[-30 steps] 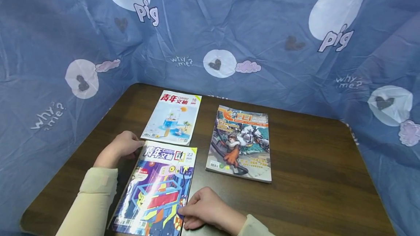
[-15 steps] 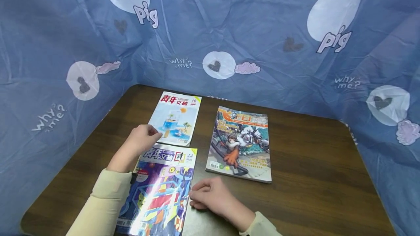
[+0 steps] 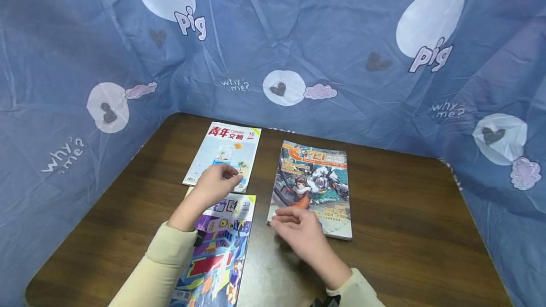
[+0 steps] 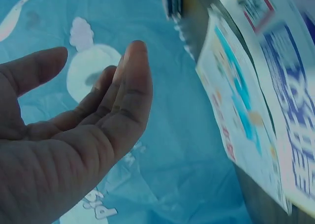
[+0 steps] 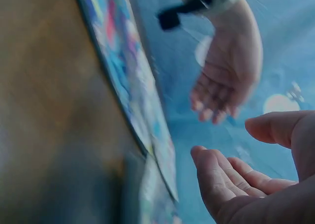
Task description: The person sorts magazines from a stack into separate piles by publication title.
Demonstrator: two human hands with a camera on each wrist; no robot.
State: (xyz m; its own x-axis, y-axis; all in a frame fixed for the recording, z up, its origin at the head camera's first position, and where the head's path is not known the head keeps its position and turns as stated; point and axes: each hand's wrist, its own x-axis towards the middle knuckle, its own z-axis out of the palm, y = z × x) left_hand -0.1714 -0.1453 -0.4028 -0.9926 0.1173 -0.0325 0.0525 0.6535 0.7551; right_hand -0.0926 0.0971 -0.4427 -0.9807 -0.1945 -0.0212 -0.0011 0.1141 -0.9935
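My left hand (image 3: 213,188) is held above the meeting edges of two magazines, palm turned inward and fingers loosely bent, holding nothing. Below it lies a magazine with a purple, colourful cover (image 3: 213,259), partly hidden by my forearm. Behind that lies a magazine with a white and light-blue cover (image 3: 209,153), its lower part covered by the hand. My right hand (image 3: 300,233) overlaps the lower left corner of a thicker magazine with an orange title (image 3: 313,179). In the right wrist view its thumb and fingers (image 5: 211,177) stand apart with nothing between them.
The magazines lie on a dark brown wooden table (image 3: 405,217) with rounded corners. A blue printed cloth (image 3: 341,51) hangs behind the table and along its sides. Bare tabletop separates the left magazines from the right one.
Both hands have left the purple magazine and risen. The left hand moved right across the covers, and the right hand moved right and forward to the orange-titled magazine. The magazines stayed in place.
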